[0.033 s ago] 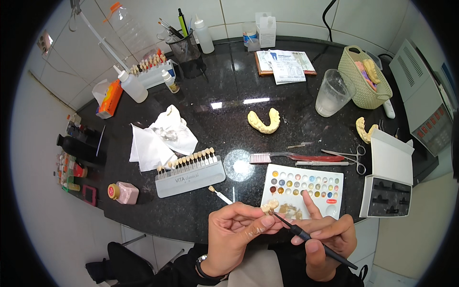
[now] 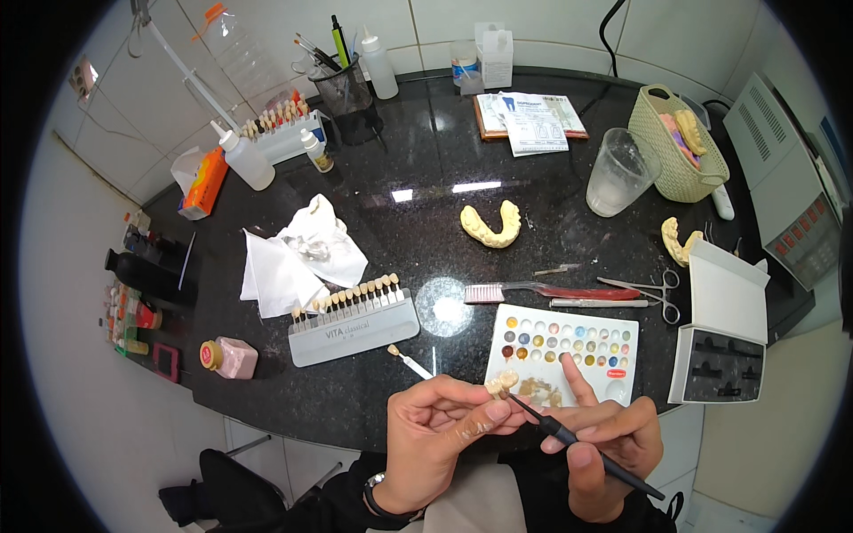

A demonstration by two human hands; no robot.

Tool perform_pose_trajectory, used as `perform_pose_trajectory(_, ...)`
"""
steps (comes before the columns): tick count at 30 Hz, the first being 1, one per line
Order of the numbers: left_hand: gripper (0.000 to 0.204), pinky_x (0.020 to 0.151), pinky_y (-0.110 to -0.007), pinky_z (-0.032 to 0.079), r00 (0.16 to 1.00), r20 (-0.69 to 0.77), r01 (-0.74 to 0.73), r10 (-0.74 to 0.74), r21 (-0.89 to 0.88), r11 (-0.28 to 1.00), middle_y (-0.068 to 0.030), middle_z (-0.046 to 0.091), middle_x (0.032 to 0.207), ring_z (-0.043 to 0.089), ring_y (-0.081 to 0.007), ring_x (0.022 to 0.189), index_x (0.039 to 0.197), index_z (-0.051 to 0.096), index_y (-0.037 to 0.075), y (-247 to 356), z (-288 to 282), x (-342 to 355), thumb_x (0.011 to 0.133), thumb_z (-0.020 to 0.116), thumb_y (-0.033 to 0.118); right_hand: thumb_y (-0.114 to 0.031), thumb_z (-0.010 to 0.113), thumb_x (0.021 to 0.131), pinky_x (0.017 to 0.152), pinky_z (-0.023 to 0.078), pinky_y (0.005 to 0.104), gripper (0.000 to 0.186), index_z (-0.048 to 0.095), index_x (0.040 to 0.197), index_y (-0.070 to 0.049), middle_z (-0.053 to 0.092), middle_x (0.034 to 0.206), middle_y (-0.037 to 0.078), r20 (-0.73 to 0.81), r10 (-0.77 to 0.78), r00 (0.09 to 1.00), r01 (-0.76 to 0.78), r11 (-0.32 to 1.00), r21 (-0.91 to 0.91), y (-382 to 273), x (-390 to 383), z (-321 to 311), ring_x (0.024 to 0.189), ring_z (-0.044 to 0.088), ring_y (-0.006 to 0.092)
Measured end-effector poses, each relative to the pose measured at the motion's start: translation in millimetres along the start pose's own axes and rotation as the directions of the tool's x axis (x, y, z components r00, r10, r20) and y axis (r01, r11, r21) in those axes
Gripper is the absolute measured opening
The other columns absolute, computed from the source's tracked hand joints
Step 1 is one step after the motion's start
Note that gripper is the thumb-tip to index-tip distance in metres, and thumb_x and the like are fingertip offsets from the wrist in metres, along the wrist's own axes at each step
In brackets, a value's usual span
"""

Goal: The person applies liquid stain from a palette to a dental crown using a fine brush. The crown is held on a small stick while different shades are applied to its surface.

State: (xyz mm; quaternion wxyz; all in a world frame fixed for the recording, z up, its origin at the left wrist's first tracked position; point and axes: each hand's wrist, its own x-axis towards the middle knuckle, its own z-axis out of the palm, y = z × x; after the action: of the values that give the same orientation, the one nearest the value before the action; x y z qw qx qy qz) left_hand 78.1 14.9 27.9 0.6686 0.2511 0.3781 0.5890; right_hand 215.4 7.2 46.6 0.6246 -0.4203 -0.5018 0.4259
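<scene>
My left hand (image 2: 444,433) is closed, pinching a small cream-coloured dental bridge (image 2: 502,383) between thumb and fingertips. Closed around a thin black brush (image 2: 562,433), my right hand (image 2: 613,444) slants the tip up against the underside of the tooth piece, its index finger stretched forward. That finger reaches over a white paint palette (image 2: 591,377) with rows of coloured wells and a brownish smear. Left of the hands lie a single tooth shade tab (image 2: 410,361) and a grey shade guide (image 2: 355,338) holding a row of tooth samples.
A yellow plaster jaw model (image 2: 490,233) lies mid-table. A red-handled toothbrush (image 2: 551,291) and scissor-like forceps (image 2: 657,291) lie beyond the palette. An open white box (image 2: 724,302), a clear cup (image 2: 619,173) and a basket (image 2: 675,169) stand right; white tissue (image 2: 284,266) and a pink jar (image 2: 235,357) left.
</scene>
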Motion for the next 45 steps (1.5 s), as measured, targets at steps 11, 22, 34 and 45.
perform_pose_trajectory(11, 0.012, 0.064, -0.037, 0.056, 0.981, 0.006, -0.193, 0.194, 0.134, 0.972, -0.0196, 0.061, 0.078, 0.063, -0.0296, 0.077, 0.079, 0.052, -0.003, -1.1, 1.5, -3.4, 0.073, 0.063, -0.003, -0.028, 0.06, 0.08, 0.095, 0.017, 0.0638, 0.032, 0.035, 0.078, -0.007, 0.052, 0.051, 0.007, -0.007, 0.028, 1.0, -0.025, 0.975, 0.221, 6.3, -0.4, 1.0, 0.072, 0.063, 0.0343)
perform_pose_trajectory(22, 0.014, 0.066, -0.04, 0.055, 0.967, 0.006, -0.252, 0.254, 0.152, 0.956, -0.0204, 0.061, 0.077, 0.062, -0.0313, 0.079, 0.078, 0.051, -0.004, -3.0, 4.3, -4.9, 0.072, 0.064, -0.004, -0.028, 0.059, 0.08, 0.095, 0.015, 0.0646, 0.033, 0.035, 0.08, -0.007, 0.053, 0.051, 0.007, 0.007, -0.003, 1.0, 0.001, 0.975, 0.22, 8.2, -1.6, -1.6, 0.075, 0.062, 0.0353)
perform_pose_trajectory(34, 0.015, 0.065, -0.041, 0.055, 0.966, 0.012, -0.258, 0.259, 0.149, 0.955, -0.0207, 0.061, 0.077, 0.063, -0.0311, 0.077, 0.078, 0.051, -0.004, -2.9, 4.1, -5.1, 0.071, 0.064, -0.004, -0.025, 0.057, 0.082, 0.095, 0.015, 0.0652, 0.029, 0.035, 0.08, -0.007, 0.055, 0.053, 0.008, 0.041, -0.017, 0.999, 0.006, 0.969, 0.247, 8.9, -0.2, -3.0, 0.077, 0.062, 0.0337)
perform_pose_trajectory(45, 0.015, 0.065, -0.04, 0.056, 0.967, 0.019, -0.255, 0.255, 0.135, 0.957, -0.0206, 0.061, 0.077, 0.062, -0.0309, 0.077, 0.078, 0.051, -0.004, -2.9, 3.6, -5.8, 0.072, 0.064, -0.003, -0.026, 0.059, 0.081, 0.095, 0.014, 0.0657, 0.031, 0.035, 0.08, -0.007, 0.055, 0.052, 0.008, 0.036, -0.015, 0.999, 0.005, 0.967, 0.255, 8.7, 0.0, -2.9, 0.076, 0.063, 0.0331)
